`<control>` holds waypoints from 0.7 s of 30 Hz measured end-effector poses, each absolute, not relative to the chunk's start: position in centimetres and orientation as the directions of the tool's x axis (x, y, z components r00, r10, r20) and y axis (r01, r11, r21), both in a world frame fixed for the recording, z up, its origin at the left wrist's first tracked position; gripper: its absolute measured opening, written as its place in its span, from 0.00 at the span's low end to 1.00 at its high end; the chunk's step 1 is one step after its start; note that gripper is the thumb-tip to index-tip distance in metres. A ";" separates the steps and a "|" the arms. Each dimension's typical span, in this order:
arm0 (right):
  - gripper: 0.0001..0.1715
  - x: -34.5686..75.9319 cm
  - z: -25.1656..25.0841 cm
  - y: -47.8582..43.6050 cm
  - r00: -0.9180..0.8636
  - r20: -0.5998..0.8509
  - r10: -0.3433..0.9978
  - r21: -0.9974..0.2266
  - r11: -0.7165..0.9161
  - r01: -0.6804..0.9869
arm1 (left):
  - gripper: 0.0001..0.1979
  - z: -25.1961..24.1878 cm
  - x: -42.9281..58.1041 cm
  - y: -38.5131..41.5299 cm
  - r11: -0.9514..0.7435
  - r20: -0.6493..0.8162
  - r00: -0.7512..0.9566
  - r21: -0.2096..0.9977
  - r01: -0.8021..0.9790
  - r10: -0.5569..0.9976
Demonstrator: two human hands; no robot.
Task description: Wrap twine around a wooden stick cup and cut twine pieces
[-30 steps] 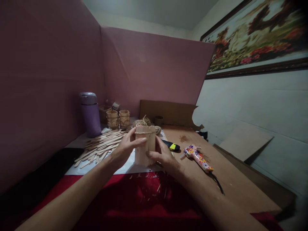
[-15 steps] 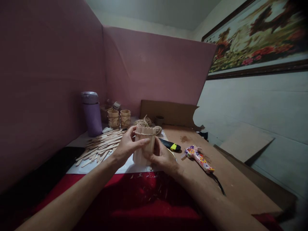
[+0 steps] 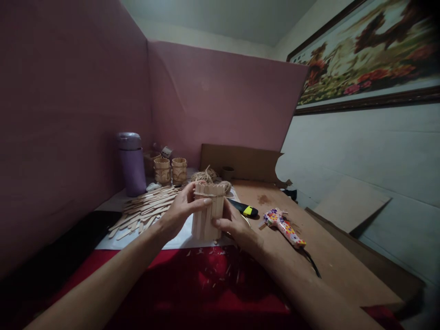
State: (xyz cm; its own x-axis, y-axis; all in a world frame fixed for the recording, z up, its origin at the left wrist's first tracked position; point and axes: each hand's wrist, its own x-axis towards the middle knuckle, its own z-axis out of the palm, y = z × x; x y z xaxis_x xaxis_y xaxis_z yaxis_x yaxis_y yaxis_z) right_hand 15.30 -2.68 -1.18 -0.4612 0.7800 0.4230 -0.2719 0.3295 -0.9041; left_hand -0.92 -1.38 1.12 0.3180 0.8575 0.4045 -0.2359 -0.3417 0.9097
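Between my two hands is an upright cup made of wooden craft sticks [image 3: 208,220], with a band of twine around it below the rim. My left hand [image 3: 180,208] grips its left side, thumb across the front near the twine. On the lower right side, my right hand [image 3: 237,224] holds it with the thumb on the front; its other fingers are mostly hidden behind the cup. Just behind the cup lies a loose heap of twine [image 3: 205,175]. A spread of loose craft sticks [image 3: 147,208] lies left of my left hand on white paper [image 3: 178,240].
A flowered glue gun [image 3: 285,228] with a black cord lies right on brown board [image 3: 330,261]. A black-and-yellow utility knife [image 3: 245,209] is beside my right hand. Two finished stick cups [image 3: 179,171] and a purple bottle [image 3: 132,165] stand behind. Wood scraps litter the red cloth [image 3: 185,284].
The cup has turned slightly and shifted a little to the right and down in my hands. Both hands keep hold of it; the left thumb sits slightly farther left.
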 end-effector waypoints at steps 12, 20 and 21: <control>0.37 15.0 -1.1 -2.9 -0.464 0.406 0.787 -0.912 0.319 -0.257 | 0.32 0.9 -0.8 -1.3 -0.350 0.376 0.252 0.926 -0.144 0.892; 0.37 15.3 -0.7 -3.1 -0.457 0.411 0.789 -0.912 0.346 -0.222 | 0.34 0.9 -0.8 -1.4 -0.369 0.386 0.257 0.923 -0.114 0.886; 0.37 15.2 -0.9 -3.0 -0.458 0.414 0.787 -0.910 0.344 -0.231 | 0.33 0.9 -0.8 -1.4 -0.380 0.395 0.237 0.919 -0.107 0.888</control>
State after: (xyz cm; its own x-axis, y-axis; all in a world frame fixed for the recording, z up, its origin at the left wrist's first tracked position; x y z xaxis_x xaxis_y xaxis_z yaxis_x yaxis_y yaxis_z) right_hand 15.21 -3.00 -0.87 -0.4582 0.7868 0.4136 -0.2305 0.3443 -0.9101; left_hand -0.76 -1.37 0.91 0.2373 0.8876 0.3948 -0.1073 -0.3799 0.9188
